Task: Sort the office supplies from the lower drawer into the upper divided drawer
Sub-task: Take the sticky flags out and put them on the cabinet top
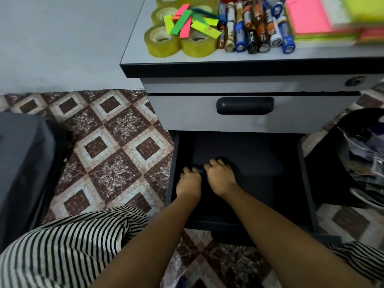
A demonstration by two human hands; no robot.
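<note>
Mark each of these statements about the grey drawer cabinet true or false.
1. The left hand and right hand reach into the open, dark lower drawer. True.
2. The grey upper drawer with the black handle is pulled open. False: it is shut.
3. The yellowish clear tape rolls stand on the grey cabinet top, left of the batteries. True.
4. The batteries lie in the lower drawer. False: they lie on the cabinet top.
5. A pink sticky-note pad lies right of the batteries. True.

Home office corner, drawer cabinet (pixel 182 115), patterned floor tiles (pixel 104 142)
</note>
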